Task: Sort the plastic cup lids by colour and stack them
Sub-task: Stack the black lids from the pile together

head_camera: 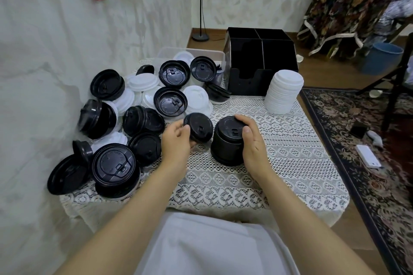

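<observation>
Roughly midway: left hand grips one black lid, right hand clasps the black stack; white stack stands far right, mixed pile left unsorted.

Both bare forearms are stretched forward from the near edge and are angled slightly inward toward the middle of the scene. The left hand is turned with its back toward the camera. A single black lid, tilted up on edge, is pinched at its left rim between the thumb and curled fingers. The right hand is cupped against the right side of a stack of black lids, with its fingers curled over the far top edge and the thumb laid on the top. The two hands are seen apart, roughly level with each other.
</observation>
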Demonstrator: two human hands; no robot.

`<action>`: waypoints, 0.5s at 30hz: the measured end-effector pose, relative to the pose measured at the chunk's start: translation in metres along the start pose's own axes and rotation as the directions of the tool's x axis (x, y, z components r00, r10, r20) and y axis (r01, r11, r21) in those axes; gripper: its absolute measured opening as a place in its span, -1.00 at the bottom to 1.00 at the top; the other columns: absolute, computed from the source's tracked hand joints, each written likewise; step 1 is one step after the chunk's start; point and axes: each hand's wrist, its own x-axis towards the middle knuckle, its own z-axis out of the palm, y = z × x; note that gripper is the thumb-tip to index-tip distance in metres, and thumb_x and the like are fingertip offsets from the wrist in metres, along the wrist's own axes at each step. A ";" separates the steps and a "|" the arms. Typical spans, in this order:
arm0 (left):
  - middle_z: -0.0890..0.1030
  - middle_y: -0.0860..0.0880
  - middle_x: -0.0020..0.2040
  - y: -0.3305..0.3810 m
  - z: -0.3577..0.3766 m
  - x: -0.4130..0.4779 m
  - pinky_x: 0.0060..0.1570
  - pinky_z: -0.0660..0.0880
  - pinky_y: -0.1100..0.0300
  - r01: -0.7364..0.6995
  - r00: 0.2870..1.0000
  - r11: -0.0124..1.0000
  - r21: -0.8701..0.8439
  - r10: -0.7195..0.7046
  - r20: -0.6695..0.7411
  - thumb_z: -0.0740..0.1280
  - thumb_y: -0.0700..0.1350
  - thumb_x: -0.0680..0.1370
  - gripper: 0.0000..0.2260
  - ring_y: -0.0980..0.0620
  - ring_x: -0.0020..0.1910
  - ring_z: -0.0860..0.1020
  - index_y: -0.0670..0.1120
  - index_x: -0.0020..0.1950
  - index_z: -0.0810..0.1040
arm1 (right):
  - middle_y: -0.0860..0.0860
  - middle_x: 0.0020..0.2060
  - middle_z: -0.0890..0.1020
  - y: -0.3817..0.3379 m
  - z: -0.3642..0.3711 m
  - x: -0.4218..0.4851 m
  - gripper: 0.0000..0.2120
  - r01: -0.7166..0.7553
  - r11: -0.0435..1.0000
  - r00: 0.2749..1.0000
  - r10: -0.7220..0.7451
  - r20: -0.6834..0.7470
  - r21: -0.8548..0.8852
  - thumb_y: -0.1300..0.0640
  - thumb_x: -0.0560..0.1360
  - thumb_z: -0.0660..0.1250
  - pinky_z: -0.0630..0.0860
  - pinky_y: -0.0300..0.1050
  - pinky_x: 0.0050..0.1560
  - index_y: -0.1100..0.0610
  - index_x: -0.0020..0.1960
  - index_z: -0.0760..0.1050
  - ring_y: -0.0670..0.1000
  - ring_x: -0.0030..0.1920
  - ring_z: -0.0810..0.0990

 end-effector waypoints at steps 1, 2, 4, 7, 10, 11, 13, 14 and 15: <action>0.59 -0.02 0.03 -0.002 -0.003 -0.001 -0.13 0.55 0.18 0.021 1.000 1.000 0.011 -0.021 0.004 0.19 -0.23 0.64 -0.72 0.06 -0.22 0.56 -0.15 0.35 0.44 | -0.19 0.15 0.50 0.000 0.000 0.000 -0.74 0.000 1.000 1.000 0.000 -0.002 -0.004 0.03 0.59 0.03 0.36 -0.45 0.14 -0.13 0.20 0.40 -0.35 0.11 0.48; 0.58 0.00 0.02 -0.003 -0.005 -0.003 -0.12 0.55 0.16 0.026 1.000 0.999 0.042 -0.027 0.007 0.18 -0.24 0.65 -0.70 0.07 -0.27 0.55 -0.13 0.38 0.42 | -0.20 0.15 0.50 0.000 0.000 0.000 -0.73 -0.002 1.000 1.000 0.002 -0.004 -0.006 0.02 0.59 0.03 0.36 -0.45 0.14 -0.13 0.20 0.40 -0.35 0.12 0.48; 0.53 0.02 0.08 -0.004 -0.009 -0.005 -0.09 0.55 0.14 -0.002 1.000 0.990 0.142 0.000 0.017 0.16 -0.26 0.65 -0.66 0.06 -0.29 0.56 -0.10 0.43 0.39 | -0.19 0.16 0.50 0.000 0.001 -0.001 -0.73 -0.006 1.000 1.000 0.006 -0.006 -0.006 0.02 0.59 0.03 0.36 -0.45 0.15 -0.13 0.21 0.40 -0.34 0.13 0.47; 0.46 -0.01 0.30 -0.011 -0.015 -0.003 0.08 0.52 0.13 -0.114 0.993 0.921 0.374 0.096 0.065 0.17 -0.30 0.62 -0.59 -0.04 0.07 0.59 -0.08 0.47 0.34 | -0.20 0.15 0.50 0.000 0.001 -0.001 -0.72 -0.009 1.000 1.000 0.009 -0.007 -0.002 0.03 0.59 0.03 0.36 -0.46 0.13 -0.11 0.22 0.41 -0.35 0.13 0.48; 0.38 -0.07 0.44 -0.015 -0.017 -0.002 0.41 0.30 0.00 -0.175 0.984 0.823 0.540 0.125 0.128 0.18 -0.35 0.56 -0.51 -0.06 0.40 0.36 -0.12 0.49 0.32 | -0.23 0.17 0.49 0.000 0.000 0.000 -0.71 -0.015 1.000 1.000 0.014 -0.008 -0.019 0.02 0.59 0.02 0.34 -0.48 0.14 -0.09 0.24 0.40 -0.37 0.14 0.46; 0.33 -0.08 0.46 -0.015 -0.018 -0.002 0.45 0.23 0.02 -0.183 0.982 0.804 0.566 0.124 0.142 0.19 -0.35 0.55 -0.49 -0.06 0.44 0.30 -0.13 0.50 0.30 | -0.23 0.17 0.49 0.000 0.000 -0.001 -0.71 -0.016 1.000 1.000 0.015 -0.009 -0.021 0.02 0.59 0.02 0.33 -0.48 0.14 -0.10 0.24 0.40 -0.37 0.14 0.45; 0.25 -0.08 0.51 -0.014 -0.018 -0.004 0.48 0.14 0.07 -0.217 0.975 0.751 0.624 0.132 0.180 0.25 -0.31 0.53 -0.45 -0.04 0.49 0.20 -0.14 0.52 0.26 | -0.22 0.18 0.49 0.000 0.000 -0.001 -0.70 -0.018 1.000 1.000 0.018 -0.008 -0.021 0.02 0.59 0.02 0.34 -0.47 0.15 -0.09 0.25 0.40 -0.36 0.15 0.46; 0.22 -0.07 0.52 -0.013 -0.018 -0.004 0.48 0.12 0.07 -0.235 0.970 0.722 0.650 0.135 0.201 0.28 -0.28 0.52 -0.42 -0.04 0.50 0.16 -0.13 0.53 0.23 | -0.22 0.18 0.49 0.000 0.000 -0.001 -0.70 -0.020 1.000 1.000 0.019 -0.007 -0.021 0.02 0.59 0.02 0.34 -0.47 0.15 -0.09 0.25 0.40 -0.36 0.15 0.46; 0.19 -0.06 0.53 -0.012 -0.018 -0.004 0.48 0.12 0.07 -0.250 0.966 0.701 0.668 0.133 0.222 0.31 -0.25 0.51 -0.38 -0.04 0.50 0.15 -0.11 0.54 0.19 | -0.23 0.17 0.49 0.000 0.000 -0.001 -0.70 -0.020 1.000 1.000 0.020 -0.007 -0.022 0.01 0.59 0.02 0.34 -0.47 0.14 -0.09 0.25 0.40 -0.36 0.15 0.46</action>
